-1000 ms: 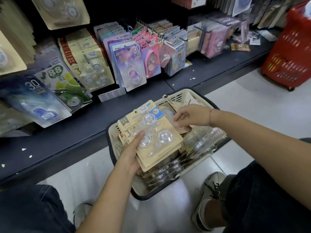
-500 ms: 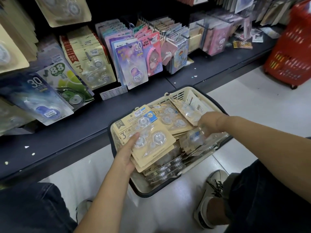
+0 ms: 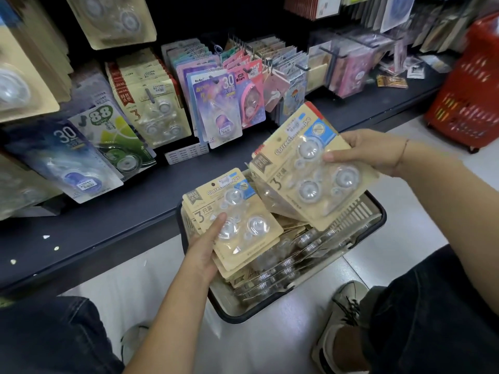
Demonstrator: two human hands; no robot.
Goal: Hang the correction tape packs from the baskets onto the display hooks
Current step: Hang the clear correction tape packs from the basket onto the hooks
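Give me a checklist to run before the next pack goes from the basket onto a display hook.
1. Right hand grips the raised packs: ok.
2. Left hand holds the second stack over the basket: ok.
3. Hang hole on the second stack's top pack uncovered: ok.
4. Same hole on the raised packs: cannot tell.
5. Matching beige packs located on the display: ok.
6. Room left on their hook: cannot tell.

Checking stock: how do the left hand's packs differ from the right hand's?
The left-hand packs sit low at the basket rim; the right-hand packs are held above it. The left hand holds theirs by the lower-left edge, the right hand by the right edge. Both are beige three-roll cards.
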